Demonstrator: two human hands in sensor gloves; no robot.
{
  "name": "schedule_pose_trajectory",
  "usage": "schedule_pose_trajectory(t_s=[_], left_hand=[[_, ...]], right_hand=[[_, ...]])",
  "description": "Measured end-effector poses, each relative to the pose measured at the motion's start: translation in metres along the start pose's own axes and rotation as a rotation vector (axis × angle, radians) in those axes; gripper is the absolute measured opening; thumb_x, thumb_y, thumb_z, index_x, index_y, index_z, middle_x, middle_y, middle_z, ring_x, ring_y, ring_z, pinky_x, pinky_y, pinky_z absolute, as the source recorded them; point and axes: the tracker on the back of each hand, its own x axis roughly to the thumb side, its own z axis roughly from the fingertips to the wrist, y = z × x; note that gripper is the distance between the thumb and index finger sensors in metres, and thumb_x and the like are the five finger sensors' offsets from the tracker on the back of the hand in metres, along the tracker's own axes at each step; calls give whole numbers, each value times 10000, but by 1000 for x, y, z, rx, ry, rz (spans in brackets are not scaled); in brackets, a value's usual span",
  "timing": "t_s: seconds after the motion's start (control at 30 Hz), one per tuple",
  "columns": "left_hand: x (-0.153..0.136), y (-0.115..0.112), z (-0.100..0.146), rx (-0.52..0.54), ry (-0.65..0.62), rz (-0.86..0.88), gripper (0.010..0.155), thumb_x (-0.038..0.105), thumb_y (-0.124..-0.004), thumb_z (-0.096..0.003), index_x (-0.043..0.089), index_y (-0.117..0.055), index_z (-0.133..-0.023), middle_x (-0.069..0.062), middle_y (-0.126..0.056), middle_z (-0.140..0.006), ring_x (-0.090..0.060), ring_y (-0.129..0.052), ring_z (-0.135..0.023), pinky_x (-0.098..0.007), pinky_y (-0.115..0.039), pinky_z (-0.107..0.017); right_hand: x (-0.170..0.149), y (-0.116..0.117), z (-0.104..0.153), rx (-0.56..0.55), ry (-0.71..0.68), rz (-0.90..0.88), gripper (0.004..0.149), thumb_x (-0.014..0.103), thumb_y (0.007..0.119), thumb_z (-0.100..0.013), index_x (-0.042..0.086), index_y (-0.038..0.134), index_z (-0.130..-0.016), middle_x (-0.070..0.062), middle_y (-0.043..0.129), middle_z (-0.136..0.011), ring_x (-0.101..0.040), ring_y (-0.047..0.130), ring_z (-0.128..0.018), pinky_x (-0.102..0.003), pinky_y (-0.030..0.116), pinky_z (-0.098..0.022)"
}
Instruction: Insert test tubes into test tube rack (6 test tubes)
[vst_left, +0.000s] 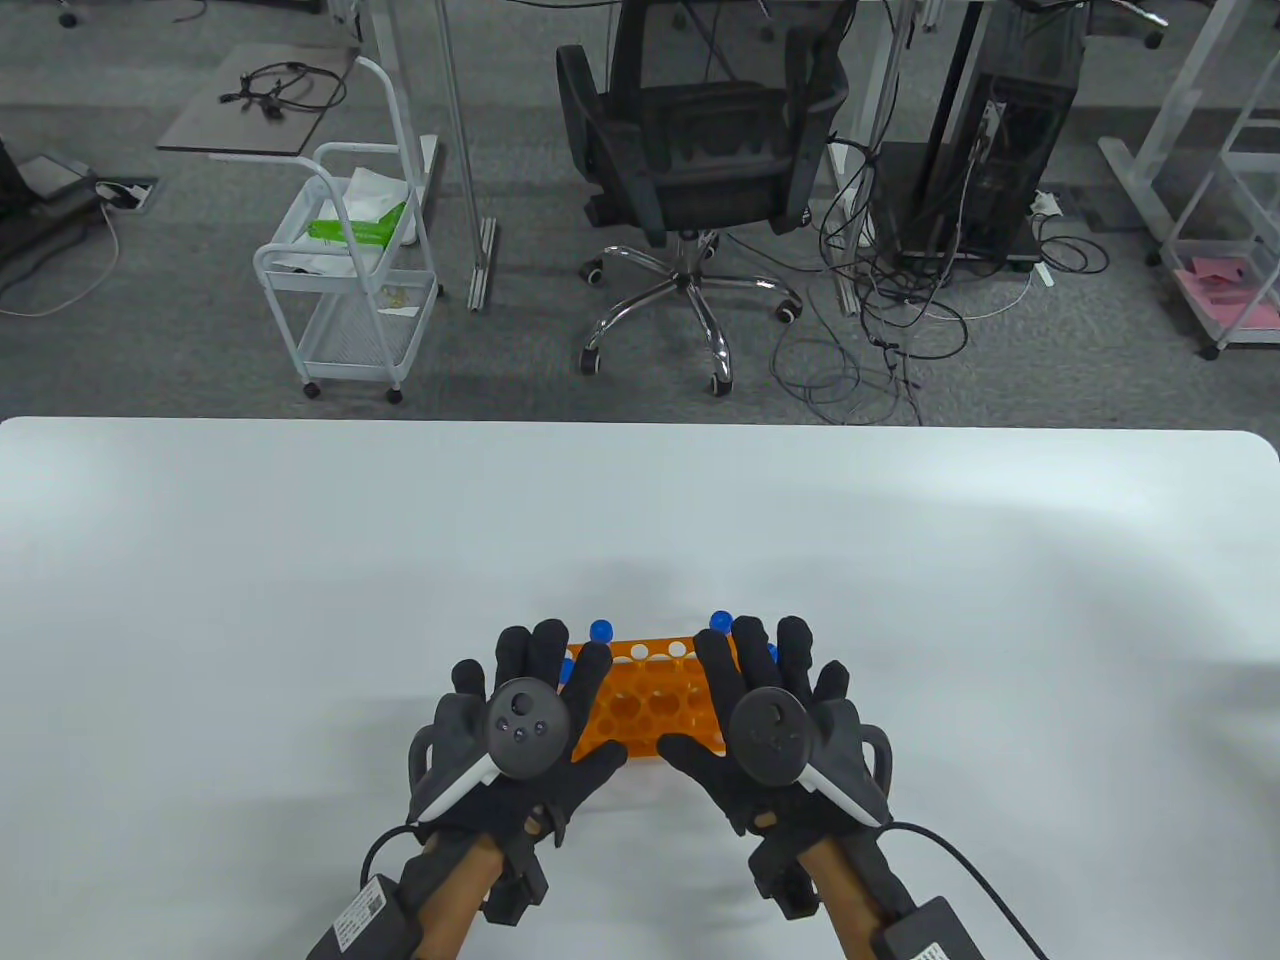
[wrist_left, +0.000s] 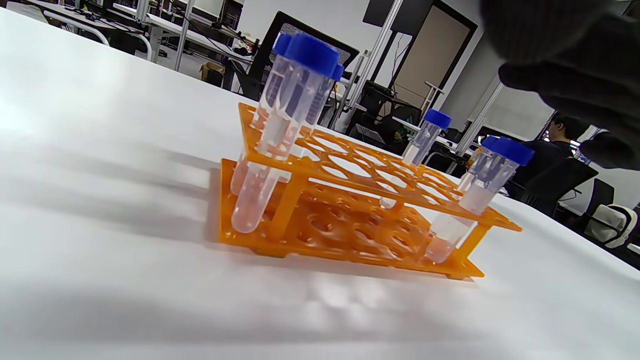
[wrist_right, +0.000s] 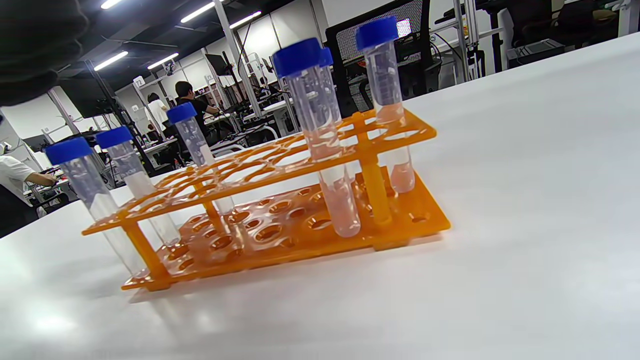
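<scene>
The orange test tube rack (vst_left: 650, 700) stands on the white table (vst_left: 640, 520) near the front edge. Several clear tubes with blue caps stand upright in its holes, grouped at the rack's left end (wrist_left: 280, 135) and right end (wrist_right: 320, 135). One tube stands alone at the far side (wrist_left: 425, 137). My left hand (vst_left: 530, 700) lies with its fingers spread over the rack's left end. My right hand (vst_left: 770, 700) lies the same way over the right end. Neither hand holds a tube. Only a bit of glove shows in the left wrist view (wrist_left: 565, 60) and the right wrist view (wrist_right: 35, 45).
The table's far edge (vst_left: 640, 425) lies well beyond the rack. Past it stand an office chair (vst_left: 690, 170) and a white cart (vst_left: 350, 290) on the floor. Several middle holes of the rack (vst_left: 660, 690) hold nothing.
</scene>
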Motion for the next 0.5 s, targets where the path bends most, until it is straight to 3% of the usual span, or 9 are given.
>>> schedule_pose_trajectory(t_s=[0.5], left_hand=[[0,0,-1,-10,-9,22,797,660,-663,-427,511,-149,-1018,57,68,-1134,-239,76,-1046,-627,-2,-692]], right_hand=[[-1,0,0,2,5,-3,948,856,445,-342,386,82,-1080,-38,72,-1196,-444,-7,-1059,-766,203,-657]])
